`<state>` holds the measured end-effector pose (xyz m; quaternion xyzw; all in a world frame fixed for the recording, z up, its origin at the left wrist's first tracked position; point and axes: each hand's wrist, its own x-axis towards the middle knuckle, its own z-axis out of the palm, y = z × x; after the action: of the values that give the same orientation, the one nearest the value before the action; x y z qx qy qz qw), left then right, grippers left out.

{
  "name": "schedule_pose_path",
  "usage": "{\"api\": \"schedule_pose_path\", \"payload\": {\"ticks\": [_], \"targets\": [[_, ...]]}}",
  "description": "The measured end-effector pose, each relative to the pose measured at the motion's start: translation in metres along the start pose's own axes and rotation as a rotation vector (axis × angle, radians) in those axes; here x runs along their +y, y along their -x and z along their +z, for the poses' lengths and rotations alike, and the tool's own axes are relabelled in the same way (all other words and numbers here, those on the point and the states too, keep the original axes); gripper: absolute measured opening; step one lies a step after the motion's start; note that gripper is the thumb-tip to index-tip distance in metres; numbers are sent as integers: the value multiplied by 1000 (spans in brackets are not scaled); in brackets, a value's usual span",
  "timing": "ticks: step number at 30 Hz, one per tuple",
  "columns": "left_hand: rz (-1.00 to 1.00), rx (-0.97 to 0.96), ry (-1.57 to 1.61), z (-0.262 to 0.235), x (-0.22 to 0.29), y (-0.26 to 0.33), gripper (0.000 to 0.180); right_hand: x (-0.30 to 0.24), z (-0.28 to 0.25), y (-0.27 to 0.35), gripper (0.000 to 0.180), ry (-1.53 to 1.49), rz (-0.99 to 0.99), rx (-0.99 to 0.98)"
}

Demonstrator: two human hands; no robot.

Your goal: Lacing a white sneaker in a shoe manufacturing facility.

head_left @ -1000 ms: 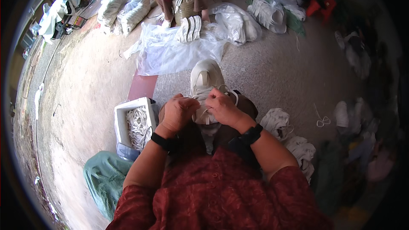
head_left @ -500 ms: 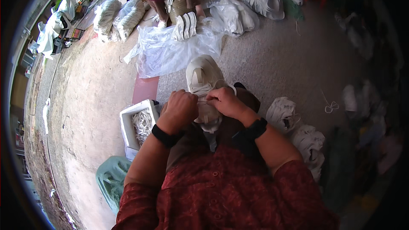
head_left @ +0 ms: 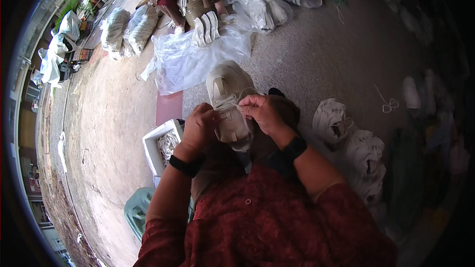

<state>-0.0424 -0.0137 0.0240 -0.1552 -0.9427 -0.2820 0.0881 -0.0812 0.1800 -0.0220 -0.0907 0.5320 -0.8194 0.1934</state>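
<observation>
head: white box holds laces; right fingers pinch shoelace; left fingers, grip unclear.

Laces in box, left of shoe | shoe pile right | sheet ahead

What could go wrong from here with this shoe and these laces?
The white lace lies bunched across the shoe between the left hand and right hand, so its loops might tangle.

The shoe is propped around the person's knees and could tip if tugged unevenly.

The white box stands near the left leg; a careless shift might bump it.
</observation>
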Motion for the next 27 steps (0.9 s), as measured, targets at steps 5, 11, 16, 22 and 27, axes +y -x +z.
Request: {"api": "schedule_pose_path", "payload": {"ticks": [5, 11, 16, 22, 27], "targets": [[189, 55, -137, 14, 9, -5, 11, 2, 2, -1, 2, -31, -6, -9], [141, 199, -233, 3, 29, -1, 18, 4, 4, 3, 1, -122, 24, 153], [244, -87, -393, 10, 26, -4, 18, 8, 3, 4, 2, -117, 12, 159], [237, -218, -497, 17, 28, -10, 12, 8, 1, 3, 2, -180, 31, 178], [424, -180, -361, 13, 26, -23, 10, 10, -2, 3, 2, -184, 1, 172]]}}
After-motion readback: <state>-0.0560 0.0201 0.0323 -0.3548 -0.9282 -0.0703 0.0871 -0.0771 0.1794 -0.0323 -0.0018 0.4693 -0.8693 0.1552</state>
